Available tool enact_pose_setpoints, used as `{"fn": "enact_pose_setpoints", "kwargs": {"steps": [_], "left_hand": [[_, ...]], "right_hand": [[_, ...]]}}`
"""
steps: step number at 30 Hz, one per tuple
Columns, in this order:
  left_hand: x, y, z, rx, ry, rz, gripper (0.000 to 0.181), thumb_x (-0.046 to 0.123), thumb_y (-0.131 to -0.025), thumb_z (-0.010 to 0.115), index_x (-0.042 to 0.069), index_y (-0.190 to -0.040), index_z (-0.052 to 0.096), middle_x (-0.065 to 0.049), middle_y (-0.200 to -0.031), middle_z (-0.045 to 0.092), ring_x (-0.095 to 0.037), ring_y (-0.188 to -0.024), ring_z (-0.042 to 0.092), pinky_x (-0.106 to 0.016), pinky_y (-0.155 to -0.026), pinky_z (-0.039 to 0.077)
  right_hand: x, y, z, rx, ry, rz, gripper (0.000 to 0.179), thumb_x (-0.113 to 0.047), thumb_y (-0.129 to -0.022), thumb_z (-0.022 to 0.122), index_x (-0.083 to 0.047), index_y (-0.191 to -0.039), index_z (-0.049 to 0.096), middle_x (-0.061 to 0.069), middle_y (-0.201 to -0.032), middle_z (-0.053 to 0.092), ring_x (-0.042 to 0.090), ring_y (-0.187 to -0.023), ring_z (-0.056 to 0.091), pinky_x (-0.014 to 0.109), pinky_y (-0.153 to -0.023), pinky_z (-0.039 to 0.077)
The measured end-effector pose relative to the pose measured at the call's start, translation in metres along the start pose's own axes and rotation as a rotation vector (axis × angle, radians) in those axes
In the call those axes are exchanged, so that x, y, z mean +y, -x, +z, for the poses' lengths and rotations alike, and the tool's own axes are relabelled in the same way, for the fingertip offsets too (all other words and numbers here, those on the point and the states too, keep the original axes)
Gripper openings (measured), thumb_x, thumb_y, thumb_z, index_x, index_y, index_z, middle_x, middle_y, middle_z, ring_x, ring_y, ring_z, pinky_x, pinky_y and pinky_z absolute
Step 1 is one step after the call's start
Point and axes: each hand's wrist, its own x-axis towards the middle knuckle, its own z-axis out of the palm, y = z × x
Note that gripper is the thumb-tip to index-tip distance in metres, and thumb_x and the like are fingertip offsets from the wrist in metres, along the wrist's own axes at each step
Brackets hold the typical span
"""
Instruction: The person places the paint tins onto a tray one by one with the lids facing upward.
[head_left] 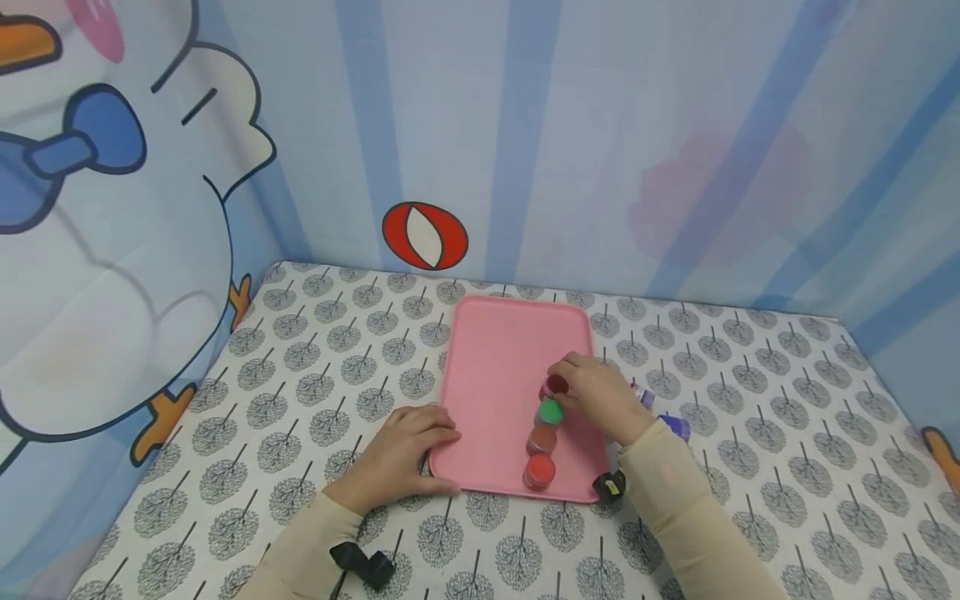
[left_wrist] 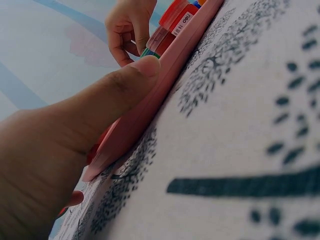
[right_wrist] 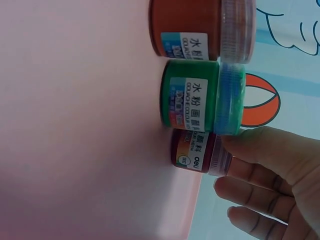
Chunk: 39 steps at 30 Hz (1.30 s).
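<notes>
On the pink tray (head_left: 487, 392) several gouache paint jars stand in a row. From near to far they are a red jar (head_left: 539, 472), a brown jar (head_left: 542, 441), a green jar (right_wrist: 192, 95) and a dark red jar (right_wrist: 191, 150). My right hand (head_left: 603, 397) pinches the dark red jar by its lid, thumb on the near side, at the far end of the row. The left hand (head_left: 405, 457) rests at the tray's front left corner, fingers relaxed on its rim; in the left wrist view its thumb (left_wrist: 130, 82) lies along the edge.
Beyond the tray's right edge, partly hidden by my right forearm, lie a purple-blue jar (head_left: 675, 427) and another purple-capped one (head_left: 642, 395). A tree-patterned cloth (head_left: 360, 333) covers the table. A printed curtain (head_left: 570, 150) hangs behind it.
</notes>
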Motion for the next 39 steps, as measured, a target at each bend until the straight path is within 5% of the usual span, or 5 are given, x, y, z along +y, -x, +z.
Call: {"fn": "enact_pose_setpoints", "kwargs": {"steps": [39], "left_hand": [[0.002, -0.002, -0.001, -0.029, -0.001, -0.025, 0.073, 0.066, -0.067, 0.072, 0.015, -0.118, 0.066, 0.001, -0.127, 0.061, -0.019, -0.127, 0.051, -0.043, -0.112, 0.035]], "right_hand": [[0.001, 0.013, -0.016, -0.021, -0.031, 0.038, 0.036, -0.019, -0.084, 0.073, -0.002, -0.115, 0.065, 0.013, -0.112, 0.066, 0.028, -0.104, 0.065, 0.041, -0.093, 0.054]]}}
